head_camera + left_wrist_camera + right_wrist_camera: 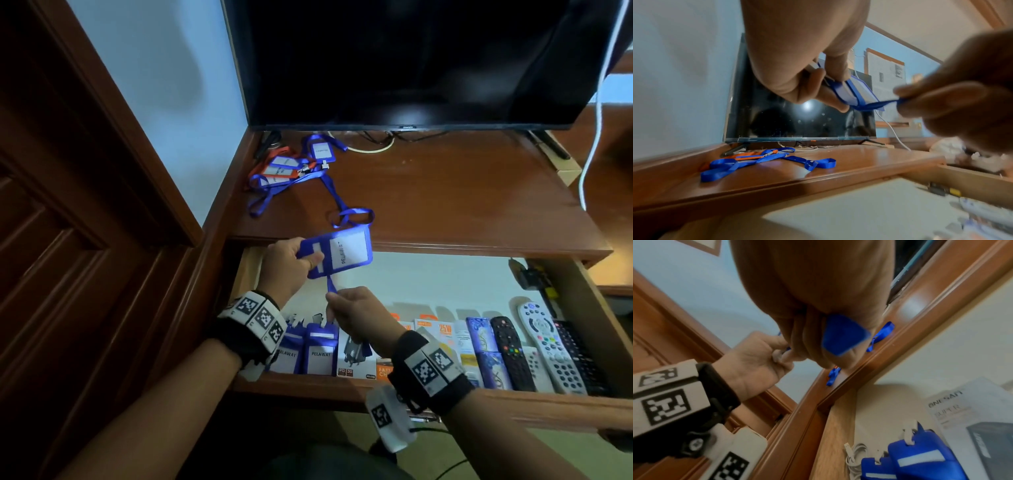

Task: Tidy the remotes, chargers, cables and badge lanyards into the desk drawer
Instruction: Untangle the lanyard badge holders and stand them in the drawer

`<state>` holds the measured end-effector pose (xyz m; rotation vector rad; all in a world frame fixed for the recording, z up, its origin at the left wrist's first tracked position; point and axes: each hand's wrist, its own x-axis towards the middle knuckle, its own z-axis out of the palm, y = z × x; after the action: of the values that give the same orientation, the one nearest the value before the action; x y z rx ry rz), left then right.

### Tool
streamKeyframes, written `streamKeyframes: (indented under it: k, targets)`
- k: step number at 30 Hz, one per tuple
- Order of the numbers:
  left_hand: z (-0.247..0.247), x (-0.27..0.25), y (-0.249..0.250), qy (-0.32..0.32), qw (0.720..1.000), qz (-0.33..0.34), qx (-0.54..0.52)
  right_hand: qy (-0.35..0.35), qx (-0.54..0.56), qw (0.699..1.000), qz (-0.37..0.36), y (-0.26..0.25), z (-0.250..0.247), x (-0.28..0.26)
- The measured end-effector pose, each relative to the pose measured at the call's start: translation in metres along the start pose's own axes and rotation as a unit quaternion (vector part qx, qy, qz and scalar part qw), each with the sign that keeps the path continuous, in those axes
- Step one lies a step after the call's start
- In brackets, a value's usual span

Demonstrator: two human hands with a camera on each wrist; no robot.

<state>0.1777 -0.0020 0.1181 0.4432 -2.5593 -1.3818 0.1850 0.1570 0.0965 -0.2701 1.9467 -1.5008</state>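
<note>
Over the open desk drawer (342, 385), near its left end, I have my left hand (286, 263) pinching the blue badge holder (337, 253) by its left edge, while my right hand (359, 315) grips the blue strap (331, 286) hanging from it, fingers curled tight around the ribbon. I judge this the winding step: the strap needs wrapping round the holder before it goes down beside the 2 stored badges (310, 349) at the near left. The lanyard pile (287, 171) remains on the far left of the desk top (445, 192); remotes (548, 346) already lie at the drawer's right.
</note>
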Motion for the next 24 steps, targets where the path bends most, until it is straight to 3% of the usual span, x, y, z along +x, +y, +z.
streamKeyframes:
  k: [4,11,18,21,24]
  targets:
    - [0.004,-0.005,-0.014,-0.116,0.988,0.011,0.101,-0.045,-0.044,0.998,-0.012,-0.010,-0.007,0.000]
    - [-0.007,-0.021,-0.018,-0.301,0.918,0.012,0.257,-0.034,-0.179,0.982,-0.042,-0.009,-0.027,0.014]
    - [-0.011,-0.027,-0.007,-0.410,0.865,-0.002,0.290,-0.079,-0.165,0.982,-0.047,0.006,-0.042,0.014]
    - [-0.011,-0.026,0.000,-0.414,0.879,-0.002,0.238,-0.084,-0.108,0.989,-0.057,0.011,-0.050,0.014]
    - [-0.011,-0.023,0.003,-0.380,0.913,-0.014,0.150,-0.073,-0.054,0.993,-0.074,0.013,-0.057,0.016]
